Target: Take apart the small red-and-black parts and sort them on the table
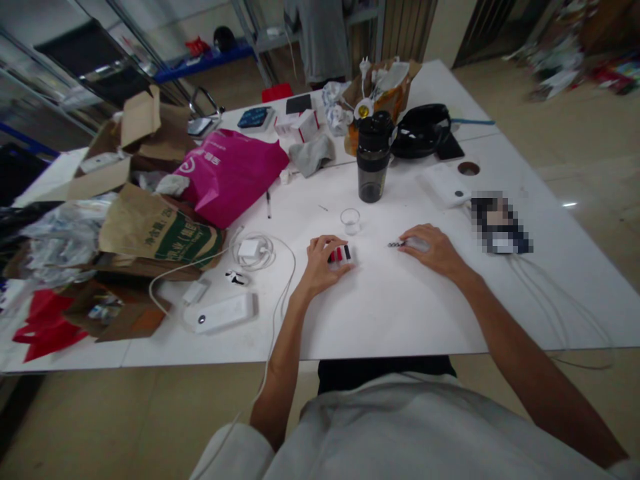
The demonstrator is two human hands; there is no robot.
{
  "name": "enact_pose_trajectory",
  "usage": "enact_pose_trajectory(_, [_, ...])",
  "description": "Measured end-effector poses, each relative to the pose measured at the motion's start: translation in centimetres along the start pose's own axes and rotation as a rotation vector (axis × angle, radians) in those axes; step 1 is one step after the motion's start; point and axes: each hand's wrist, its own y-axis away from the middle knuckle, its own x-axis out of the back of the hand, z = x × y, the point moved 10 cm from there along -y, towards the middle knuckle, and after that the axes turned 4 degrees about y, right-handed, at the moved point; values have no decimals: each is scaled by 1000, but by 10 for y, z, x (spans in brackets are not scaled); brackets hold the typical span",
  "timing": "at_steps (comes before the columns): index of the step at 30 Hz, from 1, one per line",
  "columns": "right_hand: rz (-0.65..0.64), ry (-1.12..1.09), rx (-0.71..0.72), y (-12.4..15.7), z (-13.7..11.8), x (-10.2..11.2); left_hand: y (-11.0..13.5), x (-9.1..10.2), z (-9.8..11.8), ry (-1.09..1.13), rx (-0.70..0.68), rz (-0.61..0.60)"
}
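My left hand (324, 268) curves around a small white box with red and black pieces in it (342, 253), thumb on the near side and fingers on the far side. The box rests on the white table (370, 313). To the right, my right hand (431, 248) is closed in a pinch on a small black-and-white patterned piece (395, 245), held low over the tabletop. Its exact kind is too small to make out. Just beyond both hands stands a small clear cup (351, 221).
Behind the cup is a dark bottle (372, 160). A phone (501, 223) lies right, by a white power bank (447, 187). Left are a coiled cable with charger (250, 250), another white device (220, 313), a magenta bag (230, 170) and cardboard boxes (155, 127). A person (320, 40) stands behind.
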Motion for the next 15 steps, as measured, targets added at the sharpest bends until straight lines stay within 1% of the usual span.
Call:
enact_pose_trajectory(10, [-7, -46, -18, -6, -2, 3, -8, -13, -4, -6, 61, -111])
enact_pose_trajectory(15, [-21, -74, -31, -5, -2, 7, -11, -15, -7, -15, 78, -105])
